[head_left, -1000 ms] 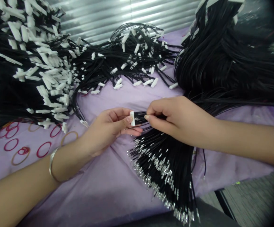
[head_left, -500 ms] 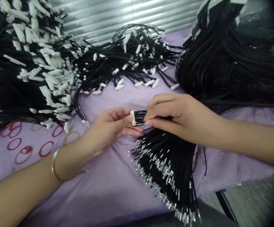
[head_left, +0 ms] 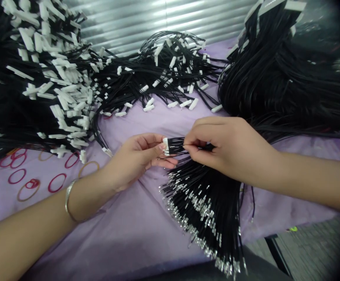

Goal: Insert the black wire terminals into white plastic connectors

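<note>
Wires meeting a white connector

Black wires (head_left: 205, 195) are fanning limp and light across the purple cloth (head_left: 135, 230). The right hand (head_left: 225, 148) is pinching a few just behind their ends; the left hand (head_left: 137, 158) is gripping the small, slippery-looking white connector (head_left: 165, 146) by its sides.

Small white connector (head_left: 165, 146) on short black wires (head_left: 176, 145)

Below my fingers (head_left: 161, 147) I see bare table (head_left: 135, 230); finished harness piles (head_left: 55, 89) crowd above, loose terminal wires (head_left: 205, 203) block lower right.
</note>
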The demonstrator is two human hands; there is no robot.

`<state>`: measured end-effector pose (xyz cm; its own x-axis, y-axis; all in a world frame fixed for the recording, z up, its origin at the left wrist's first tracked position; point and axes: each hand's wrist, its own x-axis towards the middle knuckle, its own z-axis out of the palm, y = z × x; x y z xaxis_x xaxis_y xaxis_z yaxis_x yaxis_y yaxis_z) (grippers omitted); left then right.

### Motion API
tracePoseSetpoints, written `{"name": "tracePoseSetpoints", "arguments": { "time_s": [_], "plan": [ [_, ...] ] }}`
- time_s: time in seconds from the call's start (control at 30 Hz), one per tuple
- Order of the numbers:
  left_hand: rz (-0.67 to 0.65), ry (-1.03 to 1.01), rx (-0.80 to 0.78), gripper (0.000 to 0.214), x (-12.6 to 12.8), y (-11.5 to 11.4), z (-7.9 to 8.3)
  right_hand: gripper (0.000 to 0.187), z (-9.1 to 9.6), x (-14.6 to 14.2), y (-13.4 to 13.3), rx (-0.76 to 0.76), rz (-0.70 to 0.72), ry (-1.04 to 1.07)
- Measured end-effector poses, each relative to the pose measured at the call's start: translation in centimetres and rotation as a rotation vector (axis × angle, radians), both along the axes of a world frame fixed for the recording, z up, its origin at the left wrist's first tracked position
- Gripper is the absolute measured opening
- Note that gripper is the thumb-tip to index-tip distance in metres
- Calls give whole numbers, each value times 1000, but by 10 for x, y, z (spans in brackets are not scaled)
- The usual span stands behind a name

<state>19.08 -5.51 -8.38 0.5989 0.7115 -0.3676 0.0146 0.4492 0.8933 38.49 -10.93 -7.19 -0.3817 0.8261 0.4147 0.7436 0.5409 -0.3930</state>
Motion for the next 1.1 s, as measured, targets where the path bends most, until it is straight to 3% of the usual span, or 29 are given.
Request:
{"name": "tracePoseSetpoints", "arguments": {
  "time_s": [0.17, 0.3, 0.53, 0.7, 0.93, 1.1],
  "plan": [
    [-20, 11, 25, 9, -1, -1, -1, 19, -7, -2, -1, 111, -13, -183],
    [-28, 8, 36, 9, -1, -1, -1, 25, -10, -4, -1, 296, 29, -313],
    [-35, -13, 23, 6, -2, 0, -2, 21, -11, -1, 2, 448, 115, -365],
    [-42, -17, 22, 7, -2, 0, -2, 22, -11, 1, 3, 437, 126, -382],
    [-36, 16, 26, 8, -1, 0, -1, 27, -9, 0, 4, 247, 85, -341],
    [-26, 12, 20, 8, -1, 0, -1, 25, -11, 1, 5, 243, 106, -261]
  ]
}}
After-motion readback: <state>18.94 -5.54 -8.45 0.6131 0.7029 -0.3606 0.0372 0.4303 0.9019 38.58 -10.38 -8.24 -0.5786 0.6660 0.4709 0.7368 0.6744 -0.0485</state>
